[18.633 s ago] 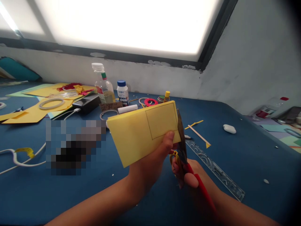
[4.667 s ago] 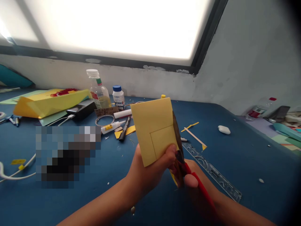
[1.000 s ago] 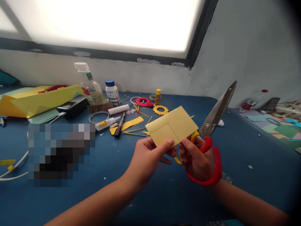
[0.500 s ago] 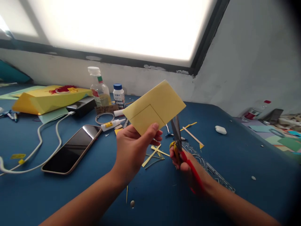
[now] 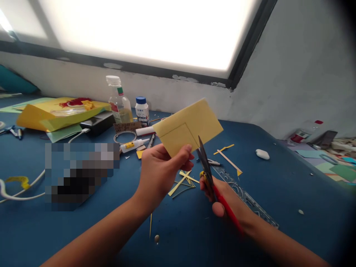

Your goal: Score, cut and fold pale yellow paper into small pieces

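Between the thumb and fingers of my left hand [image 5: 164, 167] is a yellow paper piece [image 5: 194, 118], raised above the table and marked with a dark angled line. My right hand [image 5: 219, 196] is closed around scissors [image 5: 207, 167] with yellow and red handles. The scissor blades are parted, their tips at the paper's lower edge near the end of the drawn line. Thin yellow paper strips [image 5: 183, 181] lie on the blue table below, and a clear ruler [image 5: 244, 196] runs partly behind my right hand.
At the left are a pixelated dark object [image 5: 80, 178], a white cable [image 5: 25, 198] and yellow folded paper [image 5: 61, 118]. A glue tube [image 5: 133, 144], an open bottle [image 5: 119, 104] and a blue-capped bottle [image 5: 142, 111] stand or lie behind my left hand. A white case [image 5: 262, 154] is right.
The scissors have moved left and opened, bringing their tips to the paper's lower edge. My left hand and the paper have shifted slightly right.
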`<state>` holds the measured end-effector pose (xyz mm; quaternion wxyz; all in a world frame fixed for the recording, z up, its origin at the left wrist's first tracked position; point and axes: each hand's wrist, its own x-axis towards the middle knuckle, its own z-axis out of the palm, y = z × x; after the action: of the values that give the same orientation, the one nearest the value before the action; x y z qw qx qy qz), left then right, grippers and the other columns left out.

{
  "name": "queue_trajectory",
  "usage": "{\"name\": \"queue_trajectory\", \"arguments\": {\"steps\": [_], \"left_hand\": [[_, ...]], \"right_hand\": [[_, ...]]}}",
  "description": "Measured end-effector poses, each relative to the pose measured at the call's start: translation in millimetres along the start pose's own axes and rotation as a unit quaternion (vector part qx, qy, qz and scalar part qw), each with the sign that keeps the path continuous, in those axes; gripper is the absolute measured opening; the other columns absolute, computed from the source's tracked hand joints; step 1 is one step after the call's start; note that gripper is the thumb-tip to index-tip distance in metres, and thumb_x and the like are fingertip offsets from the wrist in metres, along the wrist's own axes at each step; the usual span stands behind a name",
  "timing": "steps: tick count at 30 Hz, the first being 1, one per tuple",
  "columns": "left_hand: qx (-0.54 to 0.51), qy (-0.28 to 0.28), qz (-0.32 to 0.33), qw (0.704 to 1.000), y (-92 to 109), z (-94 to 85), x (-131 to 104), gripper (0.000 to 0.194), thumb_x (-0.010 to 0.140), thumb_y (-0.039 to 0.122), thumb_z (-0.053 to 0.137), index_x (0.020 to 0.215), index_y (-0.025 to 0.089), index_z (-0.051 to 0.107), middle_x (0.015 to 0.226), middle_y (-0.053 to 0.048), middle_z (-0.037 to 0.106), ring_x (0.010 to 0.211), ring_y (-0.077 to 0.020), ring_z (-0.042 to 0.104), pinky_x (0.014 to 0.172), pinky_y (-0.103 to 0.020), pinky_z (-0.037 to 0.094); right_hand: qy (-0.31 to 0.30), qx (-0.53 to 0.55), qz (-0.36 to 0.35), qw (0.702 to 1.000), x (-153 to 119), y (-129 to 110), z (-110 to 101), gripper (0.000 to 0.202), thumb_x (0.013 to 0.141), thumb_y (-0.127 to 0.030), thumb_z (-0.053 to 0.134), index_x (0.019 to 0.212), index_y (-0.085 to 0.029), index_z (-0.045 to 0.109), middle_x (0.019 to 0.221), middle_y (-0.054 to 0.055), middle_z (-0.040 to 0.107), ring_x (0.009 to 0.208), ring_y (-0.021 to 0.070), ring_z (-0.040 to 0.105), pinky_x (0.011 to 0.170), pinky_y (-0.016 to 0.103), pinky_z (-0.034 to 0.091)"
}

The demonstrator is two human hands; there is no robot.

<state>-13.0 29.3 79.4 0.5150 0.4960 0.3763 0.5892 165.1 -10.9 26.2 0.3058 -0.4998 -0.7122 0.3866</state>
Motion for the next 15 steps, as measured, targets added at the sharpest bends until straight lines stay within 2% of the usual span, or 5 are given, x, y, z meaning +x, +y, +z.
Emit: {"name": "queue_trajectory", "arguments": {"steps": [4, 9, 15], "left_hand": [[0.015, -0.049, -0.022, 0.998, 3, 1.5, 0, 0.008, 0.07, 0.022, 0.073, 0.07, 0.015, 0.071, 0.057, 0.002, 0.068, 0.043, -0.0084, 0.061, 0.043, -0.015, 0.051], [0.04, -0.053, -0.007, 0.998, 6, -0.7, 1, 0.006, 0.07, 0.022, 0.073, 0.068, 0.017, 0.071, 0.057, 0.001, 0.068, 0.042, -0.0091, 0.061, 0.042, -0.016, 0.051], [0.055, -0.045, 0.008, 0.997, 7, -3.7, 3, 0.006, 0.069, 0.022, 0.073, 0.066, 0.017, 0.072, 0.055, 0.001, 0.067, 0.042, -0.0107, 0.061, 0.042, -0.018, 0.052]], "right_hand": [[-0.003, 0.02, 0.001, 1.0, -1, 2, -1, 0.083, 0.048, -0.093, 0.026, 0.082, -0.021, 0.048, 0.07, -0.001, 0.046, 0.058, 0.0141, 0.037, 0.052, 0.028, 0.034], [-0.015, 0.03, 0.009, 0.999, -2, 8, -3, 0.081, 0.053, -0.092, 0.025, 0.083, -0.021, 0.049, 0.068, -0.001, 0.047, 0.058, 0.0147, 0.039, 0.054, 0.029, 0.034], [-0.024, 0.043, 0.002, 0.999, -2, 10, -3, 0.085, 0.049, -0.094, 0.026, 0.085, -0.021, 0.052, 0.077, 0.002, 0.052, 0.06, 0.016, 0.041, 0.055, 0.031, 0.037]]}}
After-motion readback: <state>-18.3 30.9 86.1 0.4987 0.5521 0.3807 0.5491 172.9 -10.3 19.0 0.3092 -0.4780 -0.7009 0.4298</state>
